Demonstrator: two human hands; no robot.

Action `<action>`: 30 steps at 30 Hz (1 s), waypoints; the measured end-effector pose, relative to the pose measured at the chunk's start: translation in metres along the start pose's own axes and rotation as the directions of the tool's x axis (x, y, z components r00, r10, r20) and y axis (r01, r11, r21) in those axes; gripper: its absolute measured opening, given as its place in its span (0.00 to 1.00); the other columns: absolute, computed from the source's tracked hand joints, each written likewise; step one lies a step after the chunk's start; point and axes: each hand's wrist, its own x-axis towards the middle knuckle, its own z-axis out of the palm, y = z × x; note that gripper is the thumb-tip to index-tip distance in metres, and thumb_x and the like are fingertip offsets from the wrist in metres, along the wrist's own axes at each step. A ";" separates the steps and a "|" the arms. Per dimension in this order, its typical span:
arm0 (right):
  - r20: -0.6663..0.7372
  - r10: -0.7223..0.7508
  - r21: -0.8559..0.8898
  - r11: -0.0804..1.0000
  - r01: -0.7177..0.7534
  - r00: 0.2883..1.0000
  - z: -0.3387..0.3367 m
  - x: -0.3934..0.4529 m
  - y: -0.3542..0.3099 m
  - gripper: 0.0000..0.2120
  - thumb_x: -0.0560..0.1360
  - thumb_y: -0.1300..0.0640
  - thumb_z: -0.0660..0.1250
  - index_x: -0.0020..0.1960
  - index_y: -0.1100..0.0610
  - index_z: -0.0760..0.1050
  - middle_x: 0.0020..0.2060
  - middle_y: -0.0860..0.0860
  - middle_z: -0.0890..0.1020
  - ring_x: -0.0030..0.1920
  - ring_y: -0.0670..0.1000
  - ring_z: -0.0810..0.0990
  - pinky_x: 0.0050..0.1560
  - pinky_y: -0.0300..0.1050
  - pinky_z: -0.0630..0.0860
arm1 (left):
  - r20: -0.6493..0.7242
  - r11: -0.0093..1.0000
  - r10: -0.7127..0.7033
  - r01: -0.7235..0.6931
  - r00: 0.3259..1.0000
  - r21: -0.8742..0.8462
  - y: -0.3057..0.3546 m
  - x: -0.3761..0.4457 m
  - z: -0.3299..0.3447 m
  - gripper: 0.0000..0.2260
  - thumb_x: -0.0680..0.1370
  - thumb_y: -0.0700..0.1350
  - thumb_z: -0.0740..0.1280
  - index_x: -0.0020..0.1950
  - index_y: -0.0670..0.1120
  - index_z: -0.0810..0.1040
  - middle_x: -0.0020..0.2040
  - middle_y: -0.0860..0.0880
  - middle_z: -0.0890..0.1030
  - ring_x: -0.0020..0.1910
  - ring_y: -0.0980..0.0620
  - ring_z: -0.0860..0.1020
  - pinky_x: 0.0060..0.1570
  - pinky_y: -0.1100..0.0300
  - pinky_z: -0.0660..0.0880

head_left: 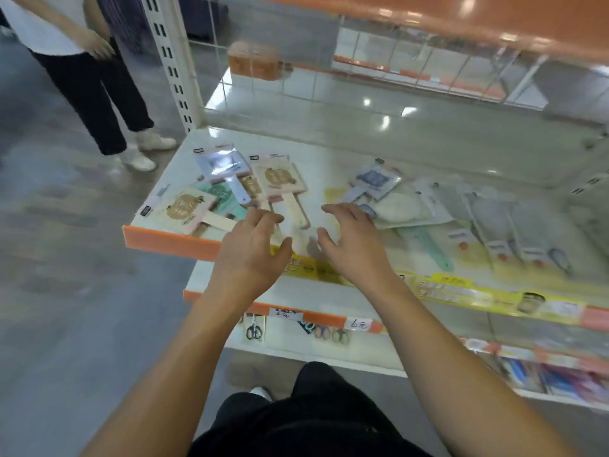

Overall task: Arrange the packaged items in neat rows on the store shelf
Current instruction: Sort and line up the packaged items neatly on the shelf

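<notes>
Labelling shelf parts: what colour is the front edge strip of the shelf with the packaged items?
Orange front edge strip, clearest at the shelf's left corner in the head view.

On the shelf (pixel 230 140) a heap of packaged brushes (pixel 230 192) lies at the left end, some of them overlapping each other. To the right lies a second group of packets (pixel 412 206), and further right several packets (pixel 514 232) lie side by side in a row. Both hands (pixel 250 249) are above the front edge, between the two groups. Below is a lower shelf (pixel 211 278), where scissors (pixel 253 329) hang under its front edge. A person (pixel 99 94) stands on the floor to the left of the shelf.
</notes>
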 end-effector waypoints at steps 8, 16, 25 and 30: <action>-0.097 0.121 -0.010 0.992 -0.122 0.988 -0.027 -0.020 0.031 0.20 0.75 0.52 0.67 0.66 0.54 0.74 0.62 0.53 0.75 0.60 0.58 0.74 0.62 0.52 0.69 | 0.085 0.989 0.144 -0.145 0.986 -0.004 0.035 0.012 0.022 0.17 0.77 0.49 0.66 0.64 0.45 0.75 0.63 0.45 0.75 0.57 0.42 0.76 0.54 0.48 0.75; -0.097 0.161 0.005 0.987 -0.161 0.982 -0.046 -0.013 0.064 0.21 0.76 0.51 0.66 0.67 0.54 0.73 0.63 0.52 0.74 0.63 0.58 0.71 0.62 0.54 0.70 | 0.119 0.985 0.170 -0.172 0.978 0.004 0.066 0.028 0.039 0.17 0.77 0.50 0.65 0.65 0.45 0.74 0.63 0.47 0.74 0.57 0.44 0.76 0.53 0.46 0.75; -0.046 0.153 0.013 0.988 -0.152 0.987 -0.051 0.015 0.072 0.20 0.77 0.49 0.64 0.68 0.50 0.72 0.65 0.50 0.72 0.66 0.56 0.69 0.66 0.53 0.67 | 0.069 0.988 0.144 -0.147 0.987 0.042 0.075 0.041 0.047 0.17 0.77 0.49 0.66 0.63 0.44 0.75 0.60 0.47 0.76 0.55 0.43 0.77 0.50 0.48 0.76; -0.041 0.186 -0.005 0.982 -0.187 0.982 -0.064 0.015 0.091 0.21 0.77 0.49 0.65 0.68 0.51 0.72 0.66 0.49 0.71 0.67 0.56 0.67 0.65 0.54 0.67 | 0.093 0.990 0.136 -0.140 0.986 0.033 0.090 0.047 0.057 0.17 0.77 0.50 0.65 0.64 0.46 0.74 0.61 0.48 0.75 0.56 0.44 0.76 0.50 0.48 0.75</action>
